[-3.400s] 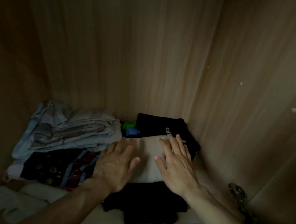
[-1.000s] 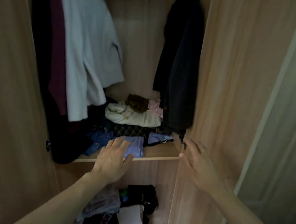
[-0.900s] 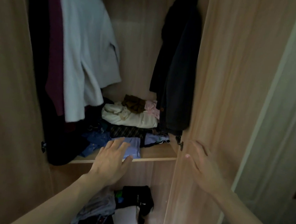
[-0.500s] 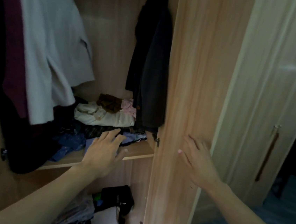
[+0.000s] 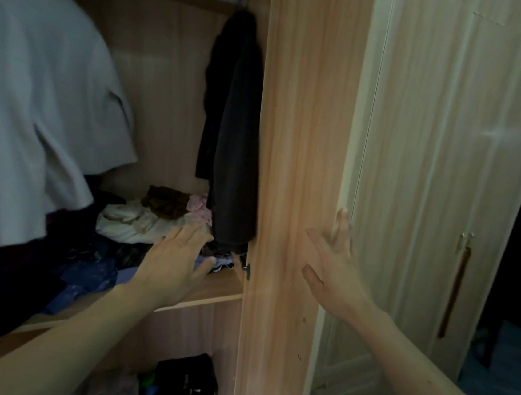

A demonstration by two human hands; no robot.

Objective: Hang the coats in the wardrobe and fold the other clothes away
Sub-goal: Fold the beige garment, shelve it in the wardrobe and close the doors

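Presses the right hand (image 5: 335,269), spread flat, on the upright wardrobe door (image 5: 301,137) near its free edge; hovers the left hand (image 5: 175,265), relaxed, empty, leftward over the shelf (image 5: 220,289)

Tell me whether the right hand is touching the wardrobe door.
Touching. The head view shows the right hand laid flat on the wardrobe door, straight fingers reaching its outer edge.

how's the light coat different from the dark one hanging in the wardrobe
The light coat is pale grey and hangs on the left; the dark coat is black and hangs on the right, beside the door. The light coat spreads wide, a sleeve sticking out; the dark coat falls narrow and straight. Both hang above the cluttered shelf.
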